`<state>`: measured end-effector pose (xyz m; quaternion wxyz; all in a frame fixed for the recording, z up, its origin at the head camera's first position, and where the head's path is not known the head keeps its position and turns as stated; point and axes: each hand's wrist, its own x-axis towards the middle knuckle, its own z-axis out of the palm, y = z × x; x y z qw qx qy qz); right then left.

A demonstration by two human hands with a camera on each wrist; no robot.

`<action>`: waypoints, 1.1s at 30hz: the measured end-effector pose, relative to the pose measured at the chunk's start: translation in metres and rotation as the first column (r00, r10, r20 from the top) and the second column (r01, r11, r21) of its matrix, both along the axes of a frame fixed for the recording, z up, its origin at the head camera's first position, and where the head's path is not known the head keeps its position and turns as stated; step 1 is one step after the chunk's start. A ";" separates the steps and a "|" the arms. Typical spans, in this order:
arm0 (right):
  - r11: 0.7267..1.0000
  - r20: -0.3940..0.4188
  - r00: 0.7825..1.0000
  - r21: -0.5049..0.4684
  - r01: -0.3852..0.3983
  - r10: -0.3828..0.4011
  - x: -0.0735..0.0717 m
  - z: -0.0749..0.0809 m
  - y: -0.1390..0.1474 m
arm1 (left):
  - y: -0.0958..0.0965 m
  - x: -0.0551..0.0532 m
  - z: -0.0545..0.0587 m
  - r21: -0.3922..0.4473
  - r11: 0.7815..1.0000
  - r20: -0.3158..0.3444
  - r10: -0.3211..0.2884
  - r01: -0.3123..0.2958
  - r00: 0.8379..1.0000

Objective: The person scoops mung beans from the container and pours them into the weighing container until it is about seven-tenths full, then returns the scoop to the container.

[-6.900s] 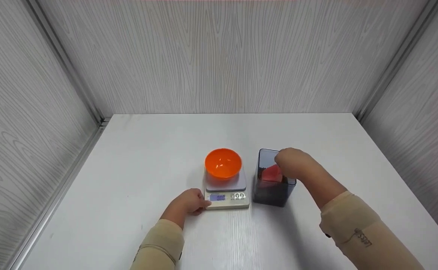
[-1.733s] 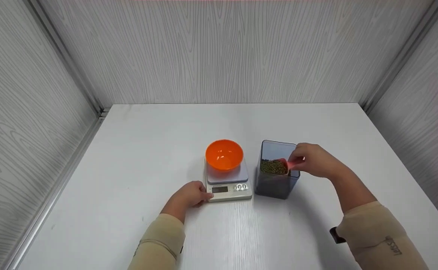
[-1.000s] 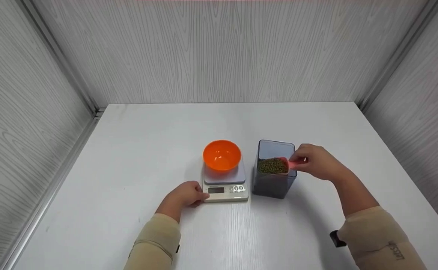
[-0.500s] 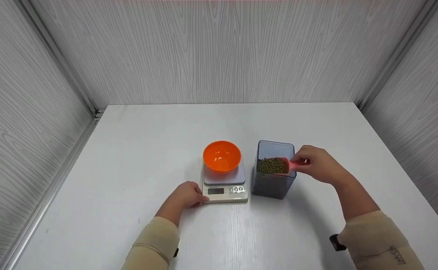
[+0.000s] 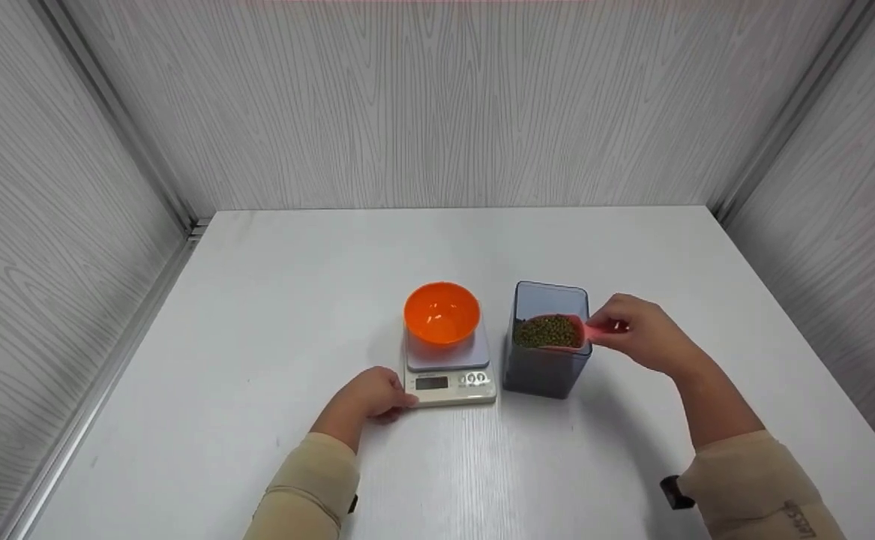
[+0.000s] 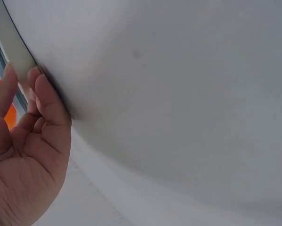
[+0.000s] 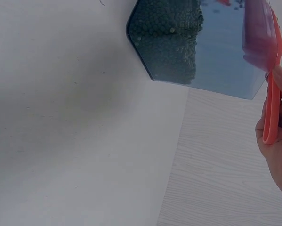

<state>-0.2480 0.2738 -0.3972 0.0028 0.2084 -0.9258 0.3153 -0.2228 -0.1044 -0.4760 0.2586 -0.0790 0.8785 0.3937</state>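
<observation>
My right hand grips the handle of a red scoop heaped with small green beans. The scoop's bowl lies within the mouth of a clear grey-blue container, level with its rim. Through the container's wall, more beans show below, apart from the scoop. With thumb and fingers, my left hand pinches the front left corner of a white kitchen scale. On the scale's platform stands an orange bowl with nothing in it. The scale's display looks dark.
All of this stands on a white table. A pale wood-grain panel closes off the back, and similar panels rise at the left and right sides. The container stands close to the scale's right side.
The right hand has dug the scoop into the container and raised it full of beans, lately drawing it slightly right. The scale's display, lit at first, went dark. The left hand stays at the scale.
</observation>
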 end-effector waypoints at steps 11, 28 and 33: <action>0.997 -0.020 0.999 -0.074 0.036 -0.037 0.002 -0.008 0.004 | 0.001 0.000 0.001 -0.017 0.999 -0.003 -0.037 0.037 0.999; 0.990 0.072 0.994 -0.104 0.095 -0.087 0.007 -0.014 0.004 | -0.001 0.001 -0.003 -0.010 0.999 -0.017 -0.048 0.048 0.999; 0.992 0.078 0.993 -0.081 0.095 -0.089 0.007 -0.015 0.004 | -0.001 0.001 -0.004 -0.019 0.998 -0.022 -0.055 0.055 0.998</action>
